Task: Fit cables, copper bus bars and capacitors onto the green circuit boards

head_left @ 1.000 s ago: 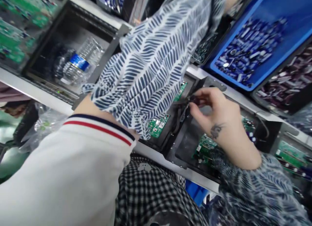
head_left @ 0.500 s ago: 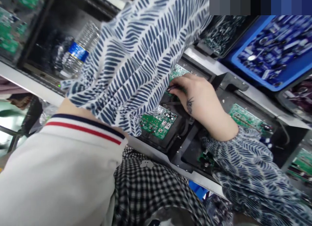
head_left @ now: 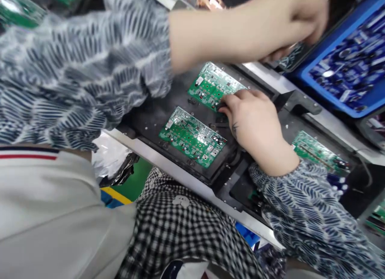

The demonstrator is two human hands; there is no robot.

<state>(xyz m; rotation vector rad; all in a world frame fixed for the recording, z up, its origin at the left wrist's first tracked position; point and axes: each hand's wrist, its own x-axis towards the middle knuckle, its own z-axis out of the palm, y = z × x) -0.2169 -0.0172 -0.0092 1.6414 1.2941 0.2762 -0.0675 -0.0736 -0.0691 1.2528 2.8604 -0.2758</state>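
Note:
Two green circuit boards lie in a black carrier [head_left: 150, 118] on a metal rail. My right hand [head_left: 252, 122] rests on the near edge of the far board [head_left: 210, 84], fingers bent and bunched at its corner; whether anything is pinched there is hidden. The near board [head_left: 192, 136] lies untouched just left of that hand. My left arm crosses above both boards, and my left hand [head_left: 297, 18] hovers, blurred and curled, over a black tray of small dark parts [head_left: 288, 60] at the upper right.
A blue bin [head_left: 319, 88] of dark blue cylindrical parts stands at the upper right. A third green board [head_left: 315, 152] sits in another carrier to the right. A metal rail [head_left: 168, 166] edges the bench. Clear plastic bags [head_left: 111, 158] hang below left.
My left arm has swung from over the boards up toward the parts tray, uncovering both boards. My right hand stays at the far board. The view has shifted right, and the water bottle is out of view.

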